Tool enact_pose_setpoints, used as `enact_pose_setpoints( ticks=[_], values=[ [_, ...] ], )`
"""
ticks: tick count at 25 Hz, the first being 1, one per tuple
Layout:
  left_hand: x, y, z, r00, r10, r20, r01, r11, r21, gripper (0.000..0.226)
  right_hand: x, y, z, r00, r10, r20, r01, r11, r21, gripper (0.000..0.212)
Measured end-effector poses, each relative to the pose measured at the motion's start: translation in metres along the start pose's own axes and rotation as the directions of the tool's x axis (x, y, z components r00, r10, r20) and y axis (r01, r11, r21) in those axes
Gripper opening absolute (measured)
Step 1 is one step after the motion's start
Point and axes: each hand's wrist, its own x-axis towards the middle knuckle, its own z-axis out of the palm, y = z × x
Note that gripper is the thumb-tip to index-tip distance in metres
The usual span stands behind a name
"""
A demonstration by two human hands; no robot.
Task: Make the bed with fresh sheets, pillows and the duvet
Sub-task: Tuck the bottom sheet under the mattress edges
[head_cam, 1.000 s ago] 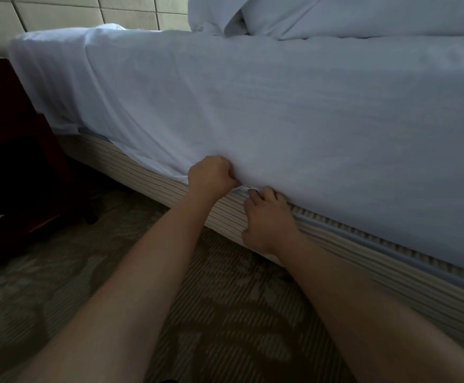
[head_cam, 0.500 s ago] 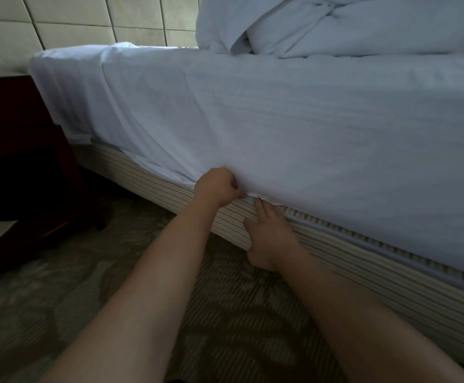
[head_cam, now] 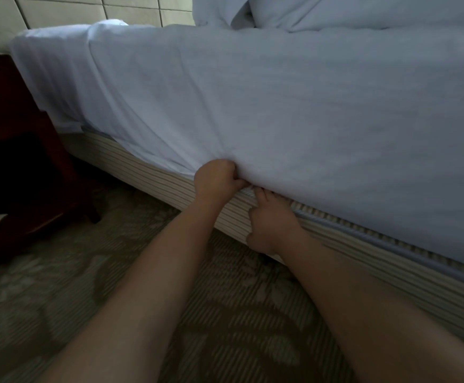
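- Your white sheet (head_cam: 280, 111) drapes over the mattress side, lower edge loose at left, tucked at right.
- White duvet (head_cam: 349, 12) lies bunched on top, far edge.

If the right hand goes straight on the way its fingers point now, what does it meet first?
The right hand points up into the seam under the mattress. It would first meet the tucked edge of the white sheet there, above the striped bed base; depth inside is hidden.

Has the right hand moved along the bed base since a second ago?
No. The right hand stays pressed at the same spot on the striped bed base.
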Motion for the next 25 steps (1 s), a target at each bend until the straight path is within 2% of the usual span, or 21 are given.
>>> enact_pose_setpoints(
  ticks=[3,7,11,15,17,20,23,25],
  values=[
    [0.002,-0.022,-0.012,0.991,0.084,0.102,-0.07,0.988,-0.139,0.024,-0.007,-0.006,0.002,0.998,-0.005,-0.058,0.004,1.0,-0.014,0.039],
    [-0.001,-0.053,-0.02,0.973,0.188,0.132,-0.184,0.982,-0.046,0.029,0.001,-0.009,0.016,0.983,0.023,-0.181,-0.005,0.995,0.098,0.032],
    [0.01,-0.063,-0.019,0.978,0.178,0.106,-0.172,0.983,-0.065,0.025,0.015,-0.019,0.028,0.948,0.076,-0.309,-0.037,0.991,0.129,0.06],
    [0.024,-0.055,-0.013,0.995,0.098,-0.009,-0.098,0.995,0.019,0.024,0.03,-0.027,0.031,0.888,0.17,-0.427,-0.113,0.981,0.156,0.057],
    [0.03,-0.054,-0.011,0.998,0.019,-0.062,-0.02,1.0,-0.013,0.025,0.032,-0.035,0.033,0.861,0.231,-0.453,-0.174,0.971,0.165,0.05],
    [0.036,-0.053,-0.009,0.995,0.024,-0.093,-0.019,0.999,0.051,0.026,0.038,-0.038,0.036,0.85,0.239,-0.47,-0.195,0.971,0.141,0.047],
    [0.031,-0.048,-0.003,0.987,0.089,-0.133,-0.062,0.98,0.19,0.021,0.045,-0.037,0.03,0.876,0.214,-0.432,-0.205,0.976,0.068,0.035],
    [0.028,-0.048,-0.004,0.99,0.067,-0.12,-0.047,0.986,0.157,0.019,0.046,-0.038,0.022,0.918,0.156,-0.364,-0.169,0.986,-0.004,0.029]
  ],
)
